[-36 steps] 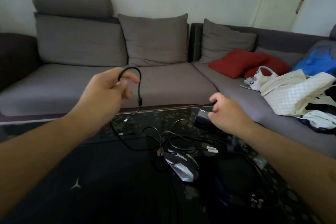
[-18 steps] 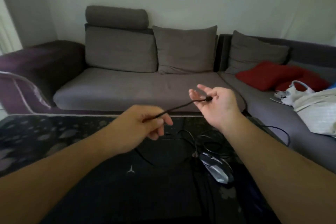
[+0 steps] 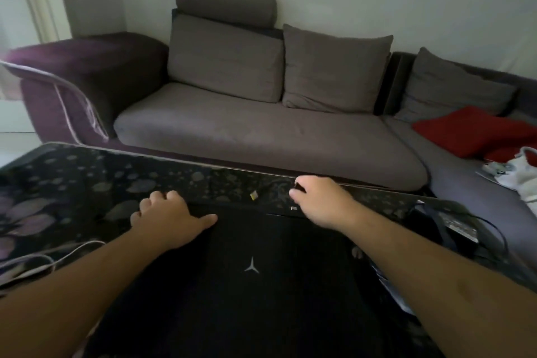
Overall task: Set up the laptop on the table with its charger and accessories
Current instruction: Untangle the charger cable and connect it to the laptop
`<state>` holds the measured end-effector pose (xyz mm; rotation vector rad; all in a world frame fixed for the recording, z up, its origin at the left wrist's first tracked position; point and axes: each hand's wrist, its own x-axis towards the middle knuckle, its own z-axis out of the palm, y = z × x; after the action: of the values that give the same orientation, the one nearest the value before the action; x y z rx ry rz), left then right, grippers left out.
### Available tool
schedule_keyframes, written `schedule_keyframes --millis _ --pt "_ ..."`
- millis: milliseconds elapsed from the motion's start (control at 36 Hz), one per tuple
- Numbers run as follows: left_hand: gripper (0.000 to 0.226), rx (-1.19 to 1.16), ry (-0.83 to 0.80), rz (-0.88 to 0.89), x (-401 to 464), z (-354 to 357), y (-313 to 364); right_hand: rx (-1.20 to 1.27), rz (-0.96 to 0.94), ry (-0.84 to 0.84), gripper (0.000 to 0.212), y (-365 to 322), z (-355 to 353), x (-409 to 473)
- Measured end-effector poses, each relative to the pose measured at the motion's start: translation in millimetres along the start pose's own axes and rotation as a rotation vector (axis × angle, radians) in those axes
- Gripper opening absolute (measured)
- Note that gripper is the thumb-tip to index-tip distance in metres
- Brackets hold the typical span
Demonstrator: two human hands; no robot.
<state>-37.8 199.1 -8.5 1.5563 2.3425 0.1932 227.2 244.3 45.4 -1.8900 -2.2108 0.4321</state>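
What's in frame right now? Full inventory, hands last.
closed black laptop with a silver star logo: 1, black, table centre
glossy dark floral-patterned table: 1, black and mauve, foreground
black charger brick with cable: 1, table right
thin white cable: 1, table left
grey and purple corner sofa: 1, behind table
red cushion: 1, sofa right
left hand: rests on laptop's rear edge
right hand: grips a small dark plug at laptop's rear
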Motion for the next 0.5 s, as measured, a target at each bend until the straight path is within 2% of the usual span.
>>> schedule_keyframes --millis 83,194,306,417,500 --pt "0.1 -0.107 -0.002 -0.047 2 1 0 0.007 0.031 -0.096 0.026 3 30 1" --pt "0.061 -0.369 0.054 -0.059 11 1 -1 -0.024 0.036 -0.061 0.027 -4 47 7" --pt "0.033 -0.76 0.074 -0.161 18 0 -12 -0.002 0.039 -0.069 0.031 -14 54 13" --pt "0.025 -0.954 0.095 -0.21 17 -4 -18 0.062 0.053 -0.047 0.029 -15 55 15" --pt "0.029 -1.087 0.103 -0.247 12 -10 -18 0.19 0.034 0.0 0.024 -16 51 12"
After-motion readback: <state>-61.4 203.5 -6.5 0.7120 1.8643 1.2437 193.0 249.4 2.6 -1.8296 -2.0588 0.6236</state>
